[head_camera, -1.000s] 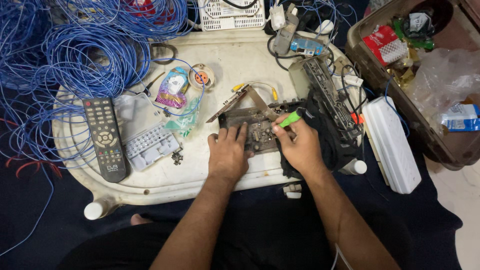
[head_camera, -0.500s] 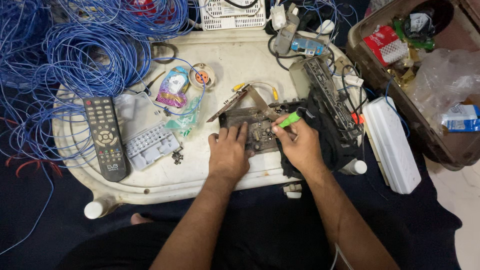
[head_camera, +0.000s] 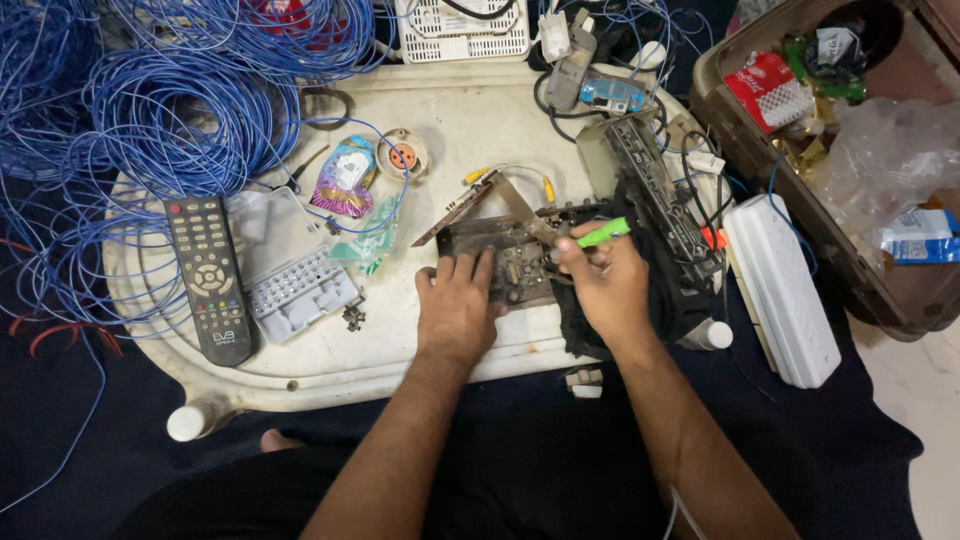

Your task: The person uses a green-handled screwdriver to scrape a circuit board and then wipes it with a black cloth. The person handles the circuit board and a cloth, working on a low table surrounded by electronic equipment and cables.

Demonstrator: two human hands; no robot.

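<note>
A dark, dusty circuit board [head_camera: 515,262] lies on a white plastic tray table [head_camera: 470,130]. My left hand [head_camera: 458,305] rests flat on the board's left part, fingers spread, pressing it down. My right hand [head_camera: 603,285] grips a green-handled tool [head_camera: 603,234], whose tip meets the board near its middle. A black cloth [head_camera: 660,300] sits under and beside my right hand.
Coils of blue wire [head_camera: 170,110] cover the left. A black remote [head_camera: 208,277], an open bit case [head_camera: 288,275], a shiny pouch [head_camera: 343,180], an open black set-top box [head_camera: 655,195], a white device [head_camera: 780,290] and a brown box of clutter [head_camera: 850,130] surround the board.
</note>
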